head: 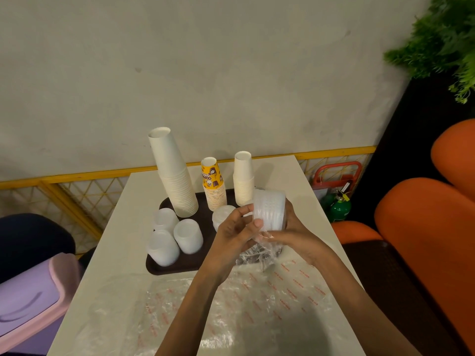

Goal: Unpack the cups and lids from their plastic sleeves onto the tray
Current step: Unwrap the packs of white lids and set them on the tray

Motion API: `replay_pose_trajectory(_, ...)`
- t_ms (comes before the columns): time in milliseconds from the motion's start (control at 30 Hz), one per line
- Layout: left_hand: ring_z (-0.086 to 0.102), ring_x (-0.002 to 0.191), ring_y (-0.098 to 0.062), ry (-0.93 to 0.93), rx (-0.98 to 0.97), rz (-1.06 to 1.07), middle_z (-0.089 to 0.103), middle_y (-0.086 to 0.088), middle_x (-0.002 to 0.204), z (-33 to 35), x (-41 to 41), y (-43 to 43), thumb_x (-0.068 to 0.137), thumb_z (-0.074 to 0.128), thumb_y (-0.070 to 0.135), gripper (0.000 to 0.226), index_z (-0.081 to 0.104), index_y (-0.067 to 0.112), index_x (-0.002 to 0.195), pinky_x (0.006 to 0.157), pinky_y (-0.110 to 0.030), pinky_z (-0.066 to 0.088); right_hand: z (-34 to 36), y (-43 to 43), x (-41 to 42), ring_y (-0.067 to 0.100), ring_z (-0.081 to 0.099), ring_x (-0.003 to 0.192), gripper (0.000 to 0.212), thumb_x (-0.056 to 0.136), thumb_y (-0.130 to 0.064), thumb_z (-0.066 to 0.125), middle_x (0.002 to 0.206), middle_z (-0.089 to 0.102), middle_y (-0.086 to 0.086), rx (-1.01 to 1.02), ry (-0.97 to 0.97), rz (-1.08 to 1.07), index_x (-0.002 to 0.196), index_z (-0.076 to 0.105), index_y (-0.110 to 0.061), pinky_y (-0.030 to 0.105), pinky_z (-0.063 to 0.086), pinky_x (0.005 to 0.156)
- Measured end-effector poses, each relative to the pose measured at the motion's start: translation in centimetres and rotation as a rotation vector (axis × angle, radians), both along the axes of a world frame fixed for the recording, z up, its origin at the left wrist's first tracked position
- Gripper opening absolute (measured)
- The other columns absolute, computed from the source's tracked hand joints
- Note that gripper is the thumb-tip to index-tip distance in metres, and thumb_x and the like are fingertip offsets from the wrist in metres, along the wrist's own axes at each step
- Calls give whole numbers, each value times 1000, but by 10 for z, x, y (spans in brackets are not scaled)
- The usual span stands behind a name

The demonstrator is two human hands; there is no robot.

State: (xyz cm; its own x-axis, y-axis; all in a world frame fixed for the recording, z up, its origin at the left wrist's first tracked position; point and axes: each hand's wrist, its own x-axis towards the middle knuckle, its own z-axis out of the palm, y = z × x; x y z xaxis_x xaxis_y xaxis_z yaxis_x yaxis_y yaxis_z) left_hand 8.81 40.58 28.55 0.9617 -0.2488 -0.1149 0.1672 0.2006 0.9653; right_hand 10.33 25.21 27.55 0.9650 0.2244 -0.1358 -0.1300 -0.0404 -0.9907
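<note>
One pale table [282, 176] lies under both hands, and loose clear wrappers [231, 304] with red print cover its top on the person's side of the grip. A dark tray [164, 268] sits below and to the left of the grip, reaching on past it. Three upright piles of cups stand on the tray beyond the hands: the tall white pile [174, 176] well to the left, the yellow printed pile [213, 186] past the left hand [231, 235], and the shorter white pile [243, 178] just behind the grip. Four piles of pale lids [188, 236] rest on the tray left of the grip, one just beside the left fingers. The right hand [295, 227] wraps round a pile of clear lids [270, 209] from the right and behind, holding it on edge above the tray. The left hand pinches that pile's near left side, thumb on its front. A crumpled plastic sleeve [257, 255] hangs under the grip, between the wrists.
</note>
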Motion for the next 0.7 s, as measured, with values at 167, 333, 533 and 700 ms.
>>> replay_pose_trajectory(167, 68, 97, -17, -79, -13, 66, 73, 5, 98, -6, -4, -2, 78, 62, 25, 33, 56, 18, 110, 82, -26, 56, -4, -5, 2, 15, 58, 107, 100, 61, -7, 81, 129, 49, 9, 204, 121, 11, 141, 23, -22, 23, 55, 68)
replay_pose_trajectory(333, 67, 98, -15, -217, 93, 137, 70, -2, 101, -14, -4, -4, 85, 63, 1, 18, 64, 13, 98, 85, -27, 54, -4, -5, 4, 15, 69, 91, 86, 67, -10, 78, 116, 61, 16, 431, 203, 52, 141, 33, -5, 27, 55, 70)
replay_pose_trajectory(533, 68, 97, -13, -296, 133, 219, 71, 0, 97, -21, -2, -5, 84, 62, -5, 15, 64, 9, 83, 80, -24, 55, 2, -1, 2, 22, 69, 96, 108, 42, -28, 93, 101, 71, 14, 562, 220, 101, 132, 40, 0, 29, 56, 73)
replay_pose_trajectory(700, 65, 107, -12, -406, 183, 168, 73, 0, 99, -30, -1, 0, 80, 66, -5, 16, 62, 10, 77, 83, -20, 52, 4, 3, 1, 22, 71, 87, 103, 26, -37, 97, 94, 72, 14, 650, 284, 15, 114, 52, -9, 34, 59, 73)
